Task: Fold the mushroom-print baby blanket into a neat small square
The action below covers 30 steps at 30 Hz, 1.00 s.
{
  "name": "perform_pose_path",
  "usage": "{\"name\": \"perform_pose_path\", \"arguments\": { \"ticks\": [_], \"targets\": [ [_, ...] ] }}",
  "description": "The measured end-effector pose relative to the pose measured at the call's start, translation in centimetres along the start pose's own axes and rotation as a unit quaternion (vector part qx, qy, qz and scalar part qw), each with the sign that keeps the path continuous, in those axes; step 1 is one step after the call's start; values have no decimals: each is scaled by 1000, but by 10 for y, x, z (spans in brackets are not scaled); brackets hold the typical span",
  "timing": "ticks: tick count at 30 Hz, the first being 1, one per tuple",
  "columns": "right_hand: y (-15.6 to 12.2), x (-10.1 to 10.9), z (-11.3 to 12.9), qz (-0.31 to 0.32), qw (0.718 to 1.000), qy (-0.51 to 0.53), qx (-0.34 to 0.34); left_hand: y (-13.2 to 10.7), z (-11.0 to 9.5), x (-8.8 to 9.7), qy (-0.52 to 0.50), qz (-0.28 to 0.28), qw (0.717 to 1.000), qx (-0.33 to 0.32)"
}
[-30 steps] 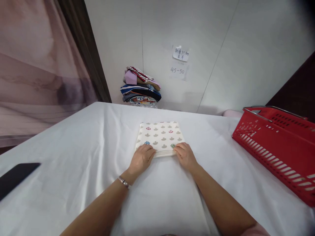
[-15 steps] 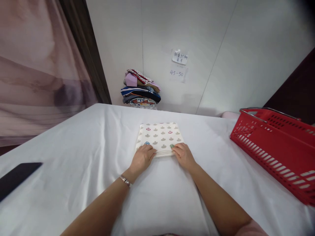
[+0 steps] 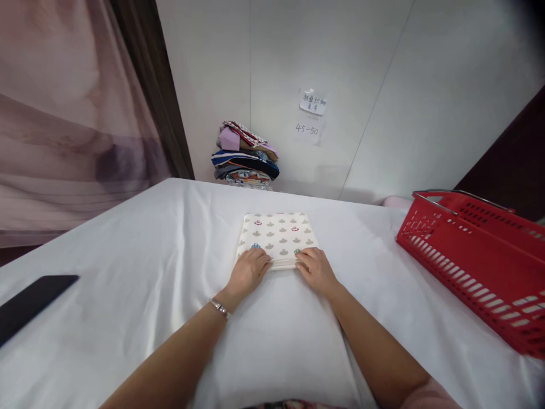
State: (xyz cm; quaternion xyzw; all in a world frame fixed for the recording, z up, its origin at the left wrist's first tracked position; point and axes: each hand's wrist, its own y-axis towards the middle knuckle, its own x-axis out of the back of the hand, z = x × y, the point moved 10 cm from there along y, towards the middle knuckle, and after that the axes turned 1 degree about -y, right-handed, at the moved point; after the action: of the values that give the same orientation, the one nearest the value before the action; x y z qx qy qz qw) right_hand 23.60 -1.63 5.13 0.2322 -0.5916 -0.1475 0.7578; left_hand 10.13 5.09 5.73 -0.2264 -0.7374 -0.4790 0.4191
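Observation:
A folded white cloth (image 3: 279,234) with small grey, red, blue and green printed shapes lies flat on the white-covered table (image 3: 281,329). At its near left corner, my left hand (image 3: 249,271) grips the edge, fingers on top and thumb at the front. My right hand (image 3: 317,270) pinches the near right corner in the same way. Between the two hands the stacked layers of the near edge show. My thumbs and the cloth's underside are partly hidden. A silver bracelet (image 3: 220,308) is on my left wrist.
On the right stands a red plastic basket (image 3: 468,267) with metal handles. Behind the table's far edge rises a pile of folded fabrics (image 3: 247,156) against the wall. A flat black object (image 3: 36,301) lies at the left. Pink curtains (image 3: 76,130) hang beyond it.
The view has shifted slightly. Both hands stay on the near corners of the cloth, which lies almost as before; its near edge looks a little flatter.

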Motion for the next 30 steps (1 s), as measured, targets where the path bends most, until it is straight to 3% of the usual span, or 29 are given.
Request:
{"name": "perform_pose_path", "arguments": {
  "ticks": [9,15,19,30],
  "targets": [
    [3,-7,-2,7,1000,-17,-8,1,2,-4,1,12,1000,14],
    [2,-3,-1,-23,1000,-11,-8,3,-2,2,8,-13,1000,4],
    [0,-3,-1,-15,1000,-6,-2,1,-4,-1,3,8,1000,-5],
    [9,-6,14,-6,1000,1,-5,4,-7,-5,-5,16,1000,-1]
  ]
}}
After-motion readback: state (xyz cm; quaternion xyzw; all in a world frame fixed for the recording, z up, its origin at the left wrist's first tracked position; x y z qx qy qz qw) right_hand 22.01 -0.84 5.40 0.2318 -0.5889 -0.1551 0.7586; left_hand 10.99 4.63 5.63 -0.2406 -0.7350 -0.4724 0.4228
